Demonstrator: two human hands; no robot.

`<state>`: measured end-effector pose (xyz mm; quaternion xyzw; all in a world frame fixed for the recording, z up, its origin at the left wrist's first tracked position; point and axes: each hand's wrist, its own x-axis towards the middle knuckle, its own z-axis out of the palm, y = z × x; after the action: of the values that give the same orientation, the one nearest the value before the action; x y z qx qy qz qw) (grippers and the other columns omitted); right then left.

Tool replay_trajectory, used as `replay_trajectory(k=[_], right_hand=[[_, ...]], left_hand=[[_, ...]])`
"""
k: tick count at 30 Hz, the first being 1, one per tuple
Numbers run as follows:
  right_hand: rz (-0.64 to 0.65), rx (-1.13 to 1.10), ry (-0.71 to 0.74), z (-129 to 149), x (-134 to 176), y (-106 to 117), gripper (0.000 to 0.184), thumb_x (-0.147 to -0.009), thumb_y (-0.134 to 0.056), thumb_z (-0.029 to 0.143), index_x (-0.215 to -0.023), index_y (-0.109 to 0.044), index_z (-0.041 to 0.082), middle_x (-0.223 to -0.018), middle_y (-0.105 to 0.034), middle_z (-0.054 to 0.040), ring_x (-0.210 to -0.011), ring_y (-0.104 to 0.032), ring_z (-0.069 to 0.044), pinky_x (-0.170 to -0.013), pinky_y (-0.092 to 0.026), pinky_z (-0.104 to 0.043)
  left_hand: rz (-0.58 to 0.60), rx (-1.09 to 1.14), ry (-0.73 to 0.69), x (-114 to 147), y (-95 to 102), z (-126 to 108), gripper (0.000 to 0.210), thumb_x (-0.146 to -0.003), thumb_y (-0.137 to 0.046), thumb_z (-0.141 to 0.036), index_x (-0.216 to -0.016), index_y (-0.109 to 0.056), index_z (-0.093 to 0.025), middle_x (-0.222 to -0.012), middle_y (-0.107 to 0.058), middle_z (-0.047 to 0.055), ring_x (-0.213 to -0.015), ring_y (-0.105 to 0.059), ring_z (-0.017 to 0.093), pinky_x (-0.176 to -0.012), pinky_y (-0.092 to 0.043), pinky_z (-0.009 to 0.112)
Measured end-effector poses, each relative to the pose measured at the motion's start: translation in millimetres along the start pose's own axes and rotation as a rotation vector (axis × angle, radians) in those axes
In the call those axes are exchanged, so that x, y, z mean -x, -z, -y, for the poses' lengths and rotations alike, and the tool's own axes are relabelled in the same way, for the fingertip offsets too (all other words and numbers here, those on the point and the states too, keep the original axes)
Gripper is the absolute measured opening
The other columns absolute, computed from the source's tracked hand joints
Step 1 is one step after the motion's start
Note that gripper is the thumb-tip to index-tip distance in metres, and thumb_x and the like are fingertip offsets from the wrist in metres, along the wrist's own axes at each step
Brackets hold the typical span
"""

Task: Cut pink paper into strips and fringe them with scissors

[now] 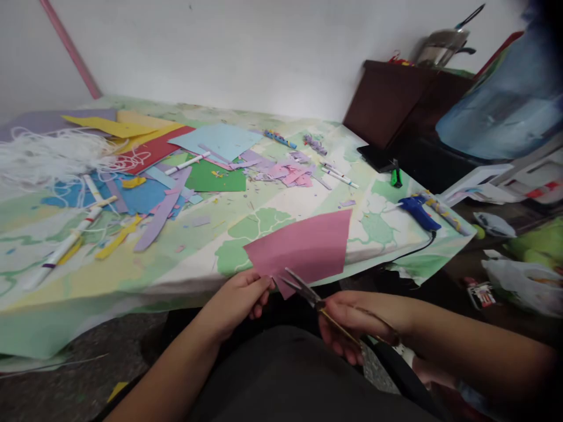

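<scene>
A sheet of pink paper hangs over the near table edge, its lower left corner pinched by my left hand. My right hand is wrapped round the handles of a pair of scissors. Their blades are parted and lie at the lower edge of the sheet, just right of my left fingertips. Whether the blades are biting into the paper, I cannot tell.
White string, coloured paper, markers and pink scraps cover the left and middle of the table. A blue glue gun, its cord hanging down, and a green cutter lie at the right.
</scene>
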<state>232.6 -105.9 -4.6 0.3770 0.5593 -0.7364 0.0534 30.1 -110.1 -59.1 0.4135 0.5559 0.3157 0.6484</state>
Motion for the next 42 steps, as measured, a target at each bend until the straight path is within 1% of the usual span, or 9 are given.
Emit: replay_trajectory(k=[5,11,18,21,24,28,32,36,42], right_hand=[[-0.009,0.030,-0.018,-5.6,-26.7,-0.2,0.058,-0.064,-0.026,0.065,-0.063,-0.045,0.011,-0.053,-0.046,0.0004,-0.039,-0.045,-0.005,-0.038,-0.037,-0.018],[-0.011,-0.083,0.002,-4.8,-20.4,-3.0,0.059,-0.066,-0.023,0.065,-0.063,-0.045,0.011,-0.052,-0.045,-0.0002,-0.039,-0.045,-0.006,-0.037,-0.037,-0.019],[-0.240,-0.201,0.391,13.5,-9.9,30.9,0.051,-0.069,-0.029,0.059,-0.073,-0.046,0.012,-0.067,-0.052,-0.0050,-0.056,-0.051,-0.011,-0.051,-0.040,-0.022],[-0.332,-0.316,0.448,37.2,-19.1,50.3,0.048,-0.072,-0.028,0.057,-0.072,-0.045,0.012,-0.076,-0.054,-0.0076,-0.069,-0.054,-0.015,-0.062,-0.042,-0.027],[-0.368,-0.380,0.477,51.5,-24.9,53.0,0.047,-0.073,-0.027,0.055,-0.070,-0.046,0.012,-0.076,-0.055,-0.0070,-0.068,-0.054,-0.013,-0.064,-0.042,-0.027],[-0.146,-0.414,0.265,39.9,-22.0,28.2,0.056,-0.070,-0.021,0.061,-0.066,-0.046,0.011,-0.059,-0.055,-0.0043,-0.045,-0.052,-0.010,-0.043,-0.040,-0.022],[0.046,-0.455,-0.019,17.2,-21.1,5.2,0.060,-0.069,-0.017,0.063,-0.062,-0.046,0.011,-0.050,-0.052,-0.0023,-0.038,-0.050,-0.008,-0.036,-0.039,-0.020],[0.002,-0.498,-0.142,12.4,-28.6,2.2,0.062,-0.073,-0.009,0.059,-0.060,-0.046,0.011,-0.046,-0.050,-0.0015,-0.035,-0.049,-0.008,-0.035,-0.039,-0.019],[0.008,-0.526,-0.183,19.1,-32.6,1.0,0.061,-0.075,-0.008,0.056,-0.060,-0.046,0.011,-0.043,-0.049,-0.0010,-0.033,-0.048,-0.008,-0.033,-0.039,-0.019]], left_hand=[[0.068,0.177,-0.021,0.6,5.7,1.4,0.022,-0.071,-0.037,-0.028,-0.057,-0.047,-0.015,-0.039,-0.036,-0.006,-0.032,-0.031,0.004,-0.034,-0.020,0.018],[0.076,0.488,-0.006,-3.2,0.1,-2.8,0.021,-0.071,-0.038,-0.026,-0.053,-0.041,-0.016,-0.038,-0.031,-0.007,-0.031,-0.025,0.003,-0.034,-0.015,0.019],[0.200,0.765,0.117,-0.1,-8.8,-31.0,0.017,-0.071,-0.038,-0.024,-0.056,-0.037,-0.016,-0.040,-0.025,-0.008,-0.032,-0.018,0.002,-0.033,-0.013,0.017],[0.198,0.740,0.156,-0.8,-10.8,-40.8,0.015,-0.069,-0.039,-0.023,-0.056,-0.036,-0.016,-0.040,-0.024,-0.008,-0.032,-0.017,0.002,-0.033,-0.013,0.016],[0.178,0.683,0.141,-3.7,-9.4,-46.1,0.015,-0.069,-0.039,-0.024,-0.056,-0.036,-0.016,-0.040,-0.024,-0.008,-0.032,-0.018,0.001,-0.032,-0.013,0.015],[0.095,0.596,0.106,-7.2,-3.2,-46.2,0.016,-0.070,-0.040,-0.027,-0.058,-0.038,-0.017,-0.040,-0.027,-0.008,-0.031,-0.021,0.002,-0.032,-0.012,0.015],[0.063,0.492,0.099,-8.2,0.7,-41.8,0.016,-0.070,-0.042,-0.028,-0.058,-0.039,-0.016,-0.039,-0.028,-0.009,-0.031,-0.022,0.001,-0.033,-0.013,0.015],[0.040,0.412,0.078,-9.1,-0.7,-38.7,0.018,-0.070,-0.041,-0.030,-0.058,-0.040,-0.016,-0.039,-0.028,-0.009,-0.030,-0.023,0.002,-0.033,-0.013,0.016],[-0.004,0.307,0.030,-9.2,-5.1,-37.6,0.020,-0.071,-0.041,-0.032,-0.059,-0.040,-0.017,-0.039,-0.026,-0.010,-0.030,-0.022,0.002,-0.034,-0.012,0.017]])
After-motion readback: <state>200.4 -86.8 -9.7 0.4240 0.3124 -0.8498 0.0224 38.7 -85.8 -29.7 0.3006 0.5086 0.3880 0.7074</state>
